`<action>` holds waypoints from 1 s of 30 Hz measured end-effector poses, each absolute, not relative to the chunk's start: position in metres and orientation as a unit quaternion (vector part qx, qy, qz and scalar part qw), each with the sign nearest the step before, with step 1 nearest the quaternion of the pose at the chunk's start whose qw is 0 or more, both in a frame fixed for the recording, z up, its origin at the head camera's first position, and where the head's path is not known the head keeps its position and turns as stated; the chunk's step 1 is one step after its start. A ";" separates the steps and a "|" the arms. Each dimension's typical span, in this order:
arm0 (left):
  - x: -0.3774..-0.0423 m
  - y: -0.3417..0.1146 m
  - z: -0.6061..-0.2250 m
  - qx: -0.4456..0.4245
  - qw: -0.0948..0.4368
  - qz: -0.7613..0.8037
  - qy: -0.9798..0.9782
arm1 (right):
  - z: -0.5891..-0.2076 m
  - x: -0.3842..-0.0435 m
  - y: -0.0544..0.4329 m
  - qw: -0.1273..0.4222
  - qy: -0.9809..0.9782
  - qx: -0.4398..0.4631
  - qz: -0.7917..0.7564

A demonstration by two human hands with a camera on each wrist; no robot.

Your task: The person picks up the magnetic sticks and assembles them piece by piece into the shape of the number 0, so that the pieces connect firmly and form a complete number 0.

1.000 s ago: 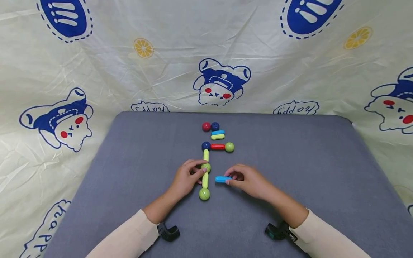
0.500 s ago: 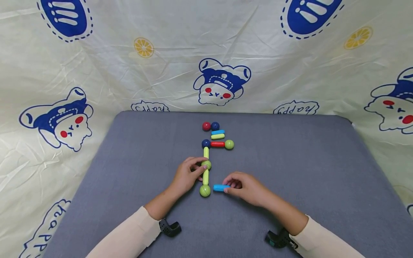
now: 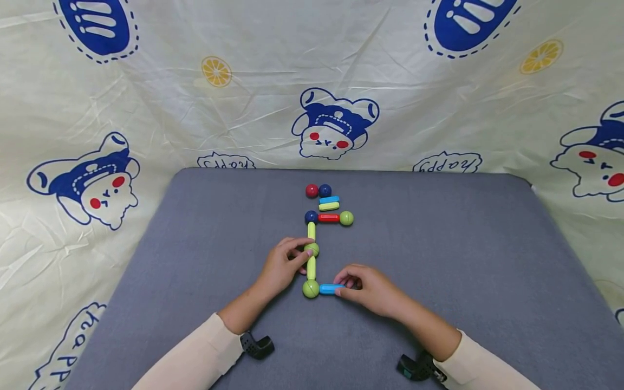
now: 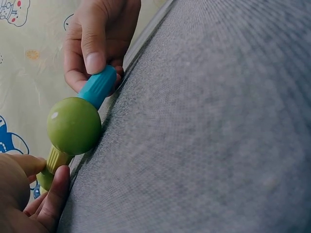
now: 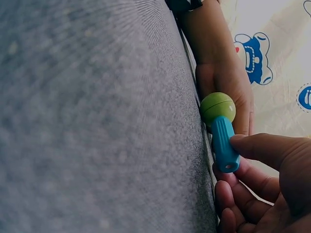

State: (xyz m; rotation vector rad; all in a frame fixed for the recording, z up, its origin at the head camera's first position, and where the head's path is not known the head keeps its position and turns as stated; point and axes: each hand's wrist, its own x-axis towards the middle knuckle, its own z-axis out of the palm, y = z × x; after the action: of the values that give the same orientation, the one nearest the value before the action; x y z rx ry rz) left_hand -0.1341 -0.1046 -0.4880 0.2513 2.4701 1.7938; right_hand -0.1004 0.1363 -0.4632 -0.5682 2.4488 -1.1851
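Note:
My left hand point(image 3: 281, 264) pinches the middle green ball point(image 3: 313, 249) of a joined chain on the table. Yellow-green rods point(image 3: 311, 268) run up and down from that ball. At the chain's near end sits another green ball point(image 3: 310, 289). A blue rod point(image 3: 330, 289) touches this ball's right side, and my right hand point(image 3: 371, 291) pinches its other end between thumb and fingers. The right wrist view shows the blue rod point(image 5: 225, 145) against the green ball point(image 5: 218, 108). At the far end, a dark blue ball point(image 3: 311, 217) joins a red rod point(image 3: 329, 218) leading to a green ball point(image 3: 346, 218).
Behind the chain lie a loose red ball point(image 3: 312, 190) and a dark blue ball point(image 3: 325, 190), side by side. Just in front of them are a blue rod point(image 3: 329, 200) and a yellow-green rod point(image 3: 329, 206). The grey table point(image 3: 439, 244) ends at a printed curtain point(image 3: 263, 119).
My right hand has brought the blue rod toward me and left until it touches the near green ball. The left hand has shifted the chain slightly away from me, then stayed still.

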 end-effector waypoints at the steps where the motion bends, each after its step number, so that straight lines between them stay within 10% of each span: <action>1: -0.134 -0.105 -0.488 0.083 0.037 0.587 0.805 | -0.463 -0.100 0.136 0.180 0.866 -0.201 -0.421; 30: -0.109 -0.107 -0.477 0.086 0.034 0.518 0.850 | -0.469 -0.100 0.138 0.181 0.865 -0.195 -0.425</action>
State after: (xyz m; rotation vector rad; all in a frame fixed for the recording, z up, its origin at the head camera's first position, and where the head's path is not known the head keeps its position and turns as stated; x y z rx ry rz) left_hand -0.1093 -0.1068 -0.4770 0.2637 2.6151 1.5944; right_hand -0.0997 0.1377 -0.4688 -0.5516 2.4437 -1.2011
